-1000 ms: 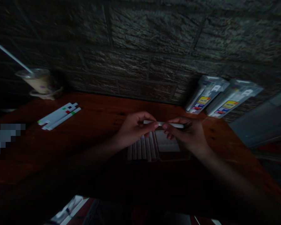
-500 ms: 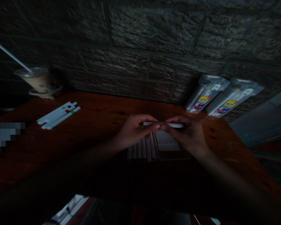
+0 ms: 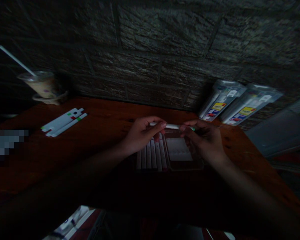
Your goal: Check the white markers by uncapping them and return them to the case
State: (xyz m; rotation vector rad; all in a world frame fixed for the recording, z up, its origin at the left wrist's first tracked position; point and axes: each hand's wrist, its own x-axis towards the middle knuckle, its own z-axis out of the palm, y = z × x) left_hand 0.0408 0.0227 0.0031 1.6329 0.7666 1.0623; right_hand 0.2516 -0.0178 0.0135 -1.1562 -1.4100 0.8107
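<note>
A white marker pen with a green tip end lies level between my two hands. The fingers of my left hand pinch its left part. My right hand grips it near the green right end. Just below them, an opened case rests on the table. Several white markers lie side by side in its left half, partly hidden by my left hand. In its right half is a pale rectangular piece.
More white markers lie in a bunch on the wooden table at left. Behind them stands a drink cup with a straw. Two clear marker boxes lean near the brick wall at right.
My right hand has slid rightward along the marker, so my fingertips are apart and its green end shows. Both hands have risen slightly, uncovering more of the case.
</note>
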